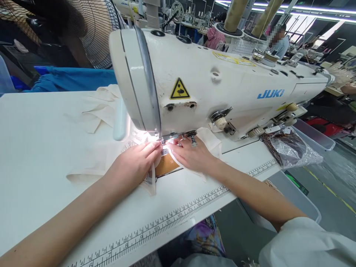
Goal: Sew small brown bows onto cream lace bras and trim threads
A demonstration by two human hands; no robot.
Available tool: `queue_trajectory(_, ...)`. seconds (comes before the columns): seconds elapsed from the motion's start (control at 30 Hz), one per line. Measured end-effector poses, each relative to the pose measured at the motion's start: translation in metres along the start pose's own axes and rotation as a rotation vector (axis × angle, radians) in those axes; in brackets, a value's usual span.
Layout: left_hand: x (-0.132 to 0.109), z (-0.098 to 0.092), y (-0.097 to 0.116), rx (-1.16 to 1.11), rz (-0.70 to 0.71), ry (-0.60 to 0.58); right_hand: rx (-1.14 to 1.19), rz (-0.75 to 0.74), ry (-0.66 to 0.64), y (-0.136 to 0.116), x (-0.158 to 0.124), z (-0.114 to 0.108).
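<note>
A white JUKI sewing machine (222, 81) lies across the white table (36, 148). Under its lit needle area sits a piece of cream fabric (151, 181). My left hand (136, 163) rests on this fabric left of the presser foot (167, 139), fingers together and pressed flat, pointing at the needle. My right hand (191, 154) lies on the fabric's right side, fingers stretched toward the foot. The fingertips of both hands nearly meet below the needle. A tan patch (167, 165) shows between the hands.
More cream fabric pieces (97, 107) lie on the table behind the machine head. A ruler strip (172, 217) runs along the table's front edge. A shiny plastic bag (292, 148) and clear bins (314, 133) sit at the right. A fan (91, 29) and blue cloth (75, 78) stand behind.
</note>
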State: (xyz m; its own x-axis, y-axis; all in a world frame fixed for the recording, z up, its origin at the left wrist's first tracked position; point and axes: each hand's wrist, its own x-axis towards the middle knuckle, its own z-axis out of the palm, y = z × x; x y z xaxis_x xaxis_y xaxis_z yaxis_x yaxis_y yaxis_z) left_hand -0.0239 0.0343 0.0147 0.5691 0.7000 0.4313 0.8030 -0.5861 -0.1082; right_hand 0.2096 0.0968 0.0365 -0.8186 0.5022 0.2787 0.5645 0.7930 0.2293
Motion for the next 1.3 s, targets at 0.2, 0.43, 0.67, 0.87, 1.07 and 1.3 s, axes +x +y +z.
queue_trajectory(0.2,-0.001,0.0006,-0.0011,-0.049,-0.03,0.03,-0.014,0.008,0.007,-0.0012,-0.0004,0.0001)
queue_trajectory(0.43,-0.0012,-0.0003,-0.0022,-0.076,-0.054,0.016,0.002,0.009,-0.026,-0.0018,0.0015,-0.0026)
queue_trajectory(0.67,-0.0008,0.0002,-0.0025,-0.09,-0.061,0.017,-0.004,0.004,-0.027,-0.0014,0.0018,-0.0031)
queue_trajectory(0.87,-0.0017,0.0007,-0.0019,-0.049,-0.03,0.033,-0.046,-0.019,0.001,-0.0008,0.0012,-0.0014)
queue_trajectory(1.07,-0.0031,0.0006,-0.0036,-0.112,-0.058,0.016,-0.03,-0.021,-0.019,-0.0012,0.0013,-0.0011)
queue_trajectory(1.3,-0.0032,0.0001,-0.003,-0.101,-0.044,0.031,0.031,-0.02,-0.008,-0.0008,0.0022,-0.0042)
